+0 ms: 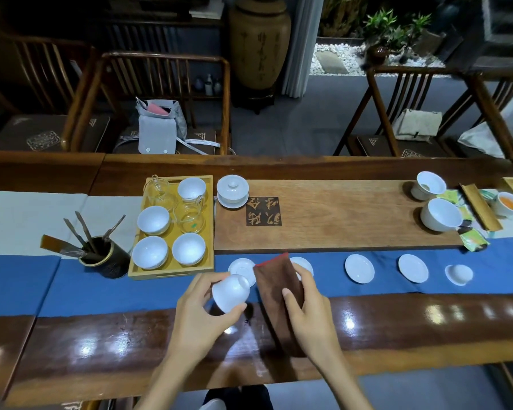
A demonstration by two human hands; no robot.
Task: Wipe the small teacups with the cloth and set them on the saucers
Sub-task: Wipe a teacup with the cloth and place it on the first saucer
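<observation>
Above the near table edge, the left hand [197, 313] grips a white teacup [230, 292], tilted with its mouth facing away and to the right, fingers closed round its wall. Just right of it, the right hand [307, 309] pinches a brown cloth [276, 287], thumb pressed on its face; the cloth stands up and hangs below the hand. Behind both hands, saucers [359, 268] lie in a row on the blue runner [71, 285], two partly hidden by cup and cloth. Beyond the left hand, a yellow tray [209, 232] holds four more cups [150, 252].
</observation>
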